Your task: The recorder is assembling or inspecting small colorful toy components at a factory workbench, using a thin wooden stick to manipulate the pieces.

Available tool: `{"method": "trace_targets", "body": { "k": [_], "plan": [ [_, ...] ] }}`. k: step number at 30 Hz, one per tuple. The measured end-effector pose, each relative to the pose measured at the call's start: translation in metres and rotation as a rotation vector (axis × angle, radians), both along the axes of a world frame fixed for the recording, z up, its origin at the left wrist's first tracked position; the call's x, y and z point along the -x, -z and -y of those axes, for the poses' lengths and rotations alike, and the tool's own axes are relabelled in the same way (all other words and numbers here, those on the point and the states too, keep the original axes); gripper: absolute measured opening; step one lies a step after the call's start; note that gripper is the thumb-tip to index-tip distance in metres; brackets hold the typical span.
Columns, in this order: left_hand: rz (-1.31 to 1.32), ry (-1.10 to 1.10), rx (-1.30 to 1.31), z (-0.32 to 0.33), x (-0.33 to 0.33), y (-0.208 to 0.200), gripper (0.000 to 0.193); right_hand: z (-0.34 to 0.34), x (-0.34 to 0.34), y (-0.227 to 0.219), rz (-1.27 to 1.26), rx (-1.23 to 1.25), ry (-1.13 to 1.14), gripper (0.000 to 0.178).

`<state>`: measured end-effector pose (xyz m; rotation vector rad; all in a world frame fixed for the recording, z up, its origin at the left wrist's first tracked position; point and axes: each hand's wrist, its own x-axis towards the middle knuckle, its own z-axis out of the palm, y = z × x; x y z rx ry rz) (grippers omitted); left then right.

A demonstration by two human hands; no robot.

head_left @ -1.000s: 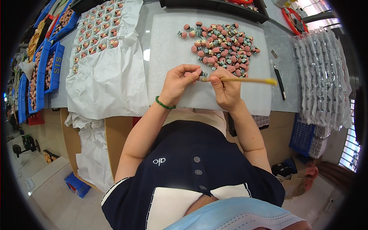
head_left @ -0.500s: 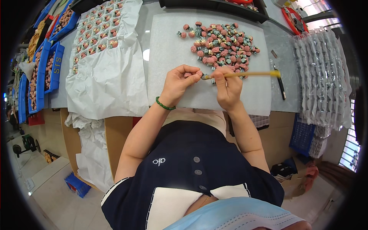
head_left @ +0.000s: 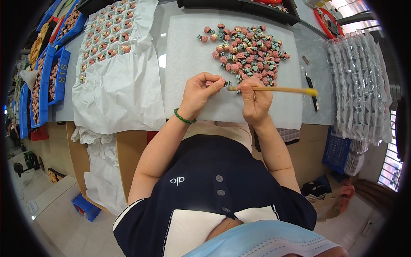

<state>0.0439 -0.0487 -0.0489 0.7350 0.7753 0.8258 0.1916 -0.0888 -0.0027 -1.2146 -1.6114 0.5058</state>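
Between the thumb and fingers of my left hand [head_left: 196, 95] is a small figurine [head_left: 222, 80] with a knobbly pink head; my fingers cover much of it. My right hand [head_left: 257, 105] pinches a slim paintbrush [head_left: 287, 89] with a yellowish handle, its far end pointing right. The brush tip is close to the figurine's grey-green lower part; whether they touch, I cannot tell. Both hands are over a white foam sheet [head_left: 184, 55]. Just beyond them lies a loose pile of similar pink and grey-green figurines [head_left: 252, 53].
Left of the foam sheet, a tray of figurines [head_left: 105, 36] lies partly under white paper [head_left: 120, 94]. Blue bins [head_left: 60, 79] of figurines line the far left. A black pen-like tool [head_left: 312, 92] lies right, near stacked clear plastic trays [head_left: 359, 85]. A black tray [head_left: 239, 10] edges the back.
The paintbrush has tilted, its far end coming nearer to me and a little right. Its tip has drawn slightly right from the figurine. My left hand has barely moved.
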Motion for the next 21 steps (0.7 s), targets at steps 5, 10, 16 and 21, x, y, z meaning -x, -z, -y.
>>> {"method": "trace_targets", "body": {
  "k": [5, 10, 16, 21],
  "plan": [
    [0.053, 0.016, -0.014, 0.001, 0.002, -0.002, 0.013, 0.003, 0.001, 0.002, 0.009, 0.058, -0.033, 0.017],
    [0.080, 0.032, -0.039, 0.001, 0.001, 0.000, 0.017, 0.014, -0.020, -0.004, -0.226, 0.015, 0.022, 0.016],
    [0.115, 0.053, -0.023, 0.000, -0.008, 0.002, 0.020, 0.032, -0.104, -0.006, -0.192, 0.024, 0.326, 0.020],
    [0.094, 0.036, -0.027, 0.005, -0.023, -0.009, 0.024, 0.045, -0.197, -0.003, 0.162, 0.213, 0.742, 0.024]
  ]
}}
